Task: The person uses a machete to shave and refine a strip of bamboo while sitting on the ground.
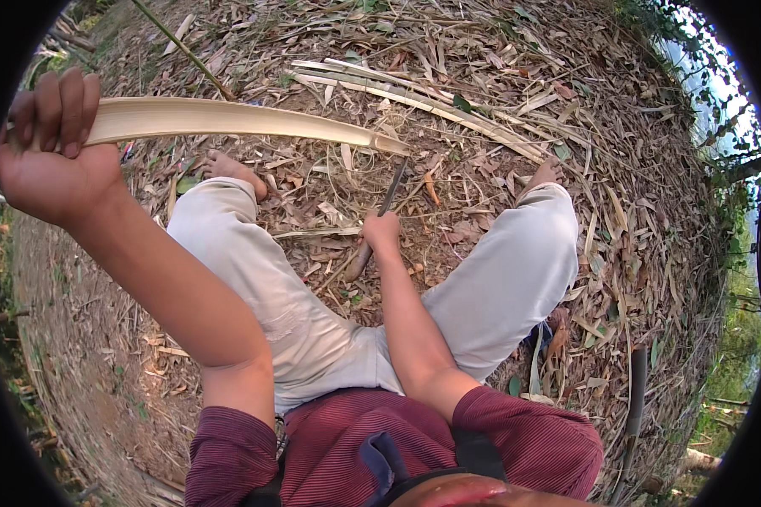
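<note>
My left hand, raised at the far left, has its fingers wrapped round one end of a long, pale bamboo strip. The strip reaches rightward across the view, its far end coming down close to the tip of a knife. Low between my knees, my right hand is closed round the knife. Its dark, narrow blade points up and away from me, while the wooden handle sticks out below my fist. Whether the blade touches the strip I cannot tell.
Several split bamboo strips lie on the ground ahead, reaching to my right foot. Dry leaves and shavings cover the ground. A thin green stalk slants in at upper left. A dark stick lies at right.
</note>
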The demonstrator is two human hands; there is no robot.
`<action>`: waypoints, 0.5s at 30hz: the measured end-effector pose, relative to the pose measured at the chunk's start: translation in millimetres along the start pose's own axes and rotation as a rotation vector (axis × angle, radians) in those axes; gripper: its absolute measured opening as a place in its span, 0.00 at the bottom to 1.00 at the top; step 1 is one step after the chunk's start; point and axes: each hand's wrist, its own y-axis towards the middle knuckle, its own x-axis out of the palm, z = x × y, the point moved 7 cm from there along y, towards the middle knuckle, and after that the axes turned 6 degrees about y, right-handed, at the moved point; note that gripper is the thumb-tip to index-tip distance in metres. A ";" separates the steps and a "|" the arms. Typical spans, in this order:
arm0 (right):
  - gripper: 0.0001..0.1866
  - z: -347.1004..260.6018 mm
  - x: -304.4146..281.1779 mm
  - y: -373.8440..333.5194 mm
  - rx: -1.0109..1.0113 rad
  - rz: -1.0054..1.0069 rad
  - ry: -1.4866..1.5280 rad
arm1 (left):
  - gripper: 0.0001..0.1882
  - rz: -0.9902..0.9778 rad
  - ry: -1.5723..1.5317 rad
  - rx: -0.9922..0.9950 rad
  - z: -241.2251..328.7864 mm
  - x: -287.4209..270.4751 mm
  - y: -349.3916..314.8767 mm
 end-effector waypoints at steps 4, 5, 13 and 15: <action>0.15 -30.4 2.8 -27.9 0.042 -0.072 0.053 | 0.16 0.097 0.026 0.004 -4.2 -20.4 5.2; 0.15 -32.8 2.5 -27.5 0.036 -0.082 0.060 | 0.16 0.110 0.024 0.002 -4.9 -21.1 6.5; 0.17 -44.2 -4.0 -35.7 0.016 -0.115 0.083 | 0.19 0.108 0.092 0.030 -2.5 -21.3 7.1; 0.17 -41.7 -5.1 -30.2 0.020 -0.133 0.076 | 0.19 0.135 0.074 0.018 -1.9 -15.9 4.2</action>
